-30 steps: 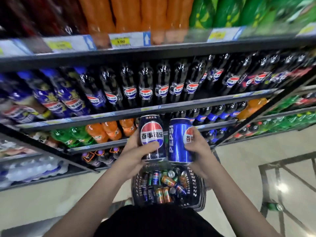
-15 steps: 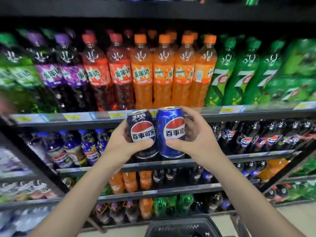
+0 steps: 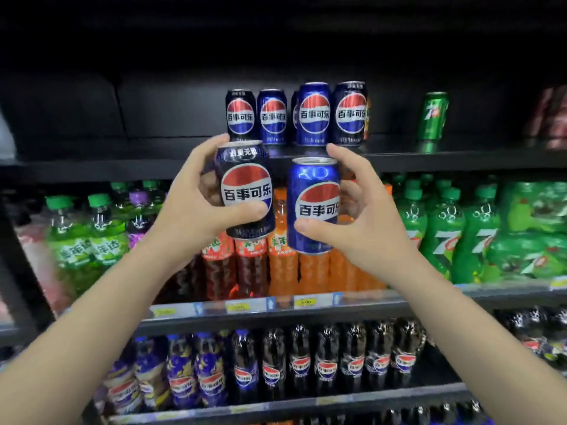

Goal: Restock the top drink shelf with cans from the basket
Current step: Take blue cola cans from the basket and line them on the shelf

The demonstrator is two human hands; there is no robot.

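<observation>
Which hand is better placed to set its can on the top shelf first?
Probably the left hand: its black can is higher, its top near the top shelf edge. The right hand holds its blue can lower.

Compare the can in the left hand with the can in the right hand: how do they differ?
The left hand grips a black can; the right hand grips a blue can. The black can is held higher, its top almost at the top shelf edge; the blue can sits lower. Both are upright, with the same red, white and blue logo facing the camera.
</observation>
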